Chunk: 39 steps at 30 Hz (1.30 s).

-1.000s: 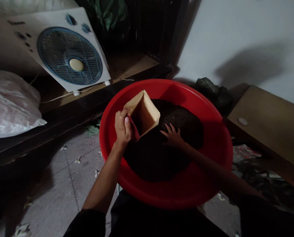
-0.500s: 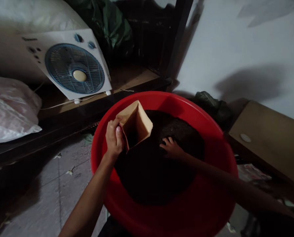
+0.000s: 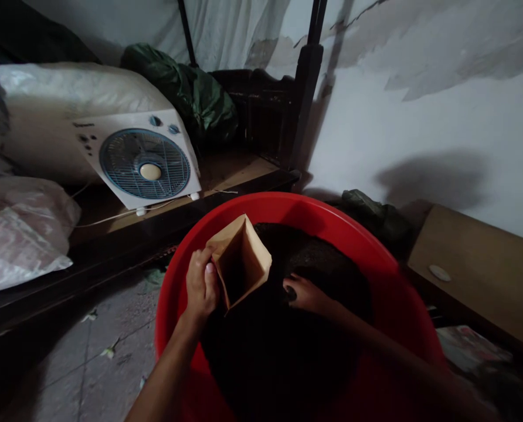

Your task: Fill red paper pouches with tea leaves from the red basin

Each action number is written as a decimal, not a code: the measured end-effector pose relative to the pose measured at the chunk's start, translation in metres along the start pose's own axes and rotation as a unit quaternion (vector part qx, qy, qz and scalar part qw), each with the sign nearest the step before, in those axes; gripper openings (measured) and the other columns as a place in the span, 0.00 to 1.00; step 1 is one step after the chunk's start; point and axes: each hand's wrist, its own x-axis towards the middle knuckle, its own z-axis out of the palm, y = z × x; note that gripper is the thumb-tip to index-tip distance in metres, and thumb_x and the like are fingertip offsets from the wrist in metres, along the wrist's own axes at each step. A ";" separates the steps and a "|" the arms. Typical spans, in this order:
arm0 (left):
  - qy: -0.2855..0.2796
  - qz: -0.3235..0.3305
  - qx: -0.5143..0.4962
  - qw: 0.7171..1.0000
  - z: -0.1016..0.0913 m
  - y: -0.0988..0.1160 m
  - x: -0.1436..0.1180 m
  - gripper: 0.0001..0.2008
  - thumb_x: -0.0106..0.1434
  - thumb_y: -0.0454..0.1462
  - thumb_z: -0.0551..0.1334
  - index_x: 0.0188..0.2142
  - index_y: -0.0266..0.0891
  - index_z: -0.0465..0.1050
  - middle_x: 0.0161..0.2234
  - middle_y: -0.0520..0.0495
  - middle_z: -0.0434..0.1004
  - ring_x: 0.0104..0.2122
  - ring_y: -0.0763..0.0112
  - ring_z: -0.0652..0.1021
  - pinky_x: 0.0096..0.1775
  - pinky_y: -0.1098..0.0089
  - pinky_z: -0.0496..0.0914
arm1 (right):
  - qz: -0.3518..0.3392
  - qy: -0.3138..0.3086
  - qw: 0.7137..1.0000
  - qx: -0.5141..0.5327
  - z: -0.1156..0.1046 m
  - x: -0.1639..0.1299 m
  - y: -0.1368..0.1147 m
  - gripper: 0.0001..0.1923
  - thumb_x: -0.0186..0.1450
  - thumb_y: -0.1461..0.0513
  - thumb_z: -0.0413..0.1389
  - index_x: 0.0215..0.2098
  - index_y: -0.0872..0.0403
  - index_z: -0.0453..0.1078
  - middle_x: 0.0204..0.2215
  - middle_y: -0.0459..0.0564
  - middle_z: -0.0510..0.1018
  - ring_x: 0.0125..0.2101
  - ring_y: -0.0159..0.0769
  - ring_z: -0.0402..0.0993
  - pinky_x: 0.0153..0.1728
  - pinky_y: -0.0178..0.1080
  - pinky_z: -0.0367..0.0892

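One paper bag [image 3: 243,258], one red basin [image 3: 389,275]

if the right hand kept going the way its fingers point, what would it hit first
Most likely the open brown paper bag. The right hand lies on the dark material in the red basin, fingers toward the bag that the left hand holds; the gap's depth is unclear.

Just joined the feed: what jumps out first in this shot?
The big red basin at bottom centre, heaped with dark loose material, dominates the view. In it the left hand holds an open brown paper bag by its edge, while the right hand lies in the dark heap just right of the bag. Behind, at upper left, a white box fan with a blue grille leans on a wooden ledge.
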 end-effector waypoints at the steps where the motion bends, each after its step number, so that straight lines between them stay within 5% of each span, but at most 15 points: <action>1: -0.006 -0.003 -0.001 1.000 0.000 -0.001 0.001 0.17 0.73 0.40 0.49 0.55 0.44 0.71 0.41 0.43 0.79 0.39 0.62 0.78 0.42 0.59 0.73 | 0.002 0.029 0.999 0.032 -0.014 0.001 -0.003 0.09 0.58 0.64 0.59 0.37 0.51 0.69 0.40 0.47 0.77 0.38 0.37 0.75 0.40 0.37 0.70; 4: -0.015 0.000 -0.004 1.000 0.002 -0.003 0.003 0.17 0.73 0.40 0.49 0.55 0.45 0.71 0.42 0.43 0.79 0.39 0.61 0.78 0.43 0.58 0.73 | 0.008 0.189 0.959 0.211 -0.065 0.002 -0.024 0.08 0.56 0.63 0.59 0.35 0.50 0.67 0.34 0.45 0.76 0.37 0.37 0.73 0.41 0.38 0.69; 7: -0.028 0.007 -0.005 1.000 0.004 -0.005 0.003 0.17 0.73 0.41 0.49 0.55 0.44 0.70 0.41 0.44 0.79 0.40 0.62 0.78 0.42 0.60 0.73 | -0.012 0.338 0.838 0.428 -0.116 0.000 -0.066 0.09 0.56 0.58 0.62 0.34 0.50 0.68 0.35 0.44 0.76 0.38 0.38 0.73 0.42 0.40 0.69; 11: -0.032 0.005 0.002 0.999 0.005 -0.006 0.001 0.17 0.73 0.40 0.50 0.58 0.45 0.67 0.47 0.43 0.78 0.46 0.61 0.78 0.47 0.59 0.73 | -0.024 0.372 0.658 0.654 -0.159 0.006 -0.130 0.12 0.56 0.56 0.65 0.35 0.48 0.69 0.35 0.42 0.76 0.35 0.35 0.76 0.35 0.37 0.71; 13: -0.033 0.013 0.005 0.999 0.005 -0.004 0.000 0.17 0.73 0.41 0.50 0.59 0.45 0.65 0.49 0.43 0.78 0.47 0.62 0.79 0.48 0.60 0.74 | -0.034 0.353 0.629 0.692 -0.166 0.014 -0.154 0.11 0.57 0.56 0.65 0.35 0.48 0.70 0.34 0.42 0.77 0.35 0.34 0.77 0.35 0.37 0.73; 16: -0.036 0.032 0.008 0.999 0.005 -0.002 0.001 0.17 0.73 0.41 0.49 0.58 0.43 0.65 0.48 0.42 0.78 0.47 0.64 0.79 0.48 0.61 0.74 | -0.066 0.320 0.660 0.676 -0.164 0.025 -0.175 0.08 0.59 0.56 0.63 0.36 0.49 0.75 0.36 0.44 0.81 0.39 0.35 0.78 0.44 0.41 0.74; 20: -0.032 0.018 0.012 0.999 0.003 0.000 0.004 0.17 0.74 0.42 0.49 0.57 0.41 0.65 0.49 0.40 0.78 0.48 0.63 0.79 0.48 0.60 0.75 | -0.126 0.285 0.766 0.562 -0.160 0.024 -0.174 0.08 0.61 0.58 0.62 0.39 0.49 0.79 0.41 0.46 0.83 0.47 0.38 0.78 0.54 0.45 0.70; 22: -0.025 -0.008 0.017 1.000 0.002 0.000 0.006 0.17 0.74 0.42 0.49 0.57 0.41 0.65 0.48 0.40 0.77 0.46 0.64 0.79 0.46 0.61 0.75 | -0.136 0.347 0.797 0.475 -0.160 0.019 -0.160 0.07 0.64 0.58 0.60 0.38 0.49 0.79 0.42 0.47 0.83 0.47 0.38 0.78 0.53 0.45 0.70; 25: -0.014 -0.048 0.023 0.998 0.000 0.001 0.007 0.17 0.74 0.41 0.48 0.56 0.40 0.67 0.46 0.41 0.78 0.45 0.64 0.79 0.45 0.62 0.75 | -0.087 0.474 0.805 0.346 -0.152 0.020 -0.117 0.09 0.68 0.57 0.56 0.40 0.50 0.78 0.40 0.49 0.83 0.43 0.38 0.79 0.49 0.44 0.72; 27: -0.012 -0.064 0.019 0.998 0.000 0.001 0.007 0.18 0.74 0.41 0.47 0.56 0.40 0.68 0.46 0.41 0.78 0.45 0.63 0.78 0.46 0.61 0.75 | -0.021 0.474 0.839 0.266 -0.131 0.025 -0.076 0.12 0.69 0.57 0.53 0.43 0.51 0.77 0.40 0.51 0.82 0.43 0.40 0.79 0.49 0.47 0.72; 30: -0.009 -0.062 0.012 0.998 0.000 0.002 0.007 0.18 0.74 0.42 0.47 0.56 0.41 0.68 0.49 0.41 0.78 0.49 0.62 0.77 0.52 0.58 0.73 | 0.169 0.243 0.954 0.051 -0.078 0.029 -0.012 0.16 0.65 0.58 0.57 0.50 0.52 0.77 0.57 0.59 0.74 0.58 0.56 0.69 0.55 0.60 0.65; 32: -0.011 -0.055 0.011 0.998 0.000 0.002 0.008 0.18 0.74 0.42 0.47 0.56 0.42 0.68 0.50 0.42 0.77 0.50 0.63 0.77 0.54 0.57 0.72 | 0.260 0.086 0.960 -0.062 -0.040 0.024 0.021 0.33 0.60 0.51 0.64 0.62 0.45 0.69 0.69 0.59 0.57 0.65 0.70 0.55 0.53 0.70 0.62; 35: -0.018 -0.061 0.009 0.998 -0.001 0.002 0.010 0.18 0.74 0.42 0.48 0.56 0.42 0.68 0.47 0.42 0.78 0.48 0.64 0.78 0.51 0.60 0.73 | 0.220 0.069 0.956 -0.184 -0.003 0.010 0.047 0.38 0.64 0.44 0.58 0.69 0.40 0.57 0.72 0.58 0.48 0.66 0.70 0.50 0.55 0.71 0.56; 39: -0.022 -0.067 0.004 0.997 -0.003 0.003 0.011 0.18 0.74 0.42 0.48 0.57 0.42 0.68 0.48 0.42 0.78 0.48 0.63 0.77 0.50 0.60 0.73 | 0.178 0.089 0.958 -0.206 0.001 0.001 0.055 0.35 0.64 0.42 0.56 0.65 0.44 0.64 0.68 0.61 0.56 0.60 0.63 0.58 0.53 0.63 0.62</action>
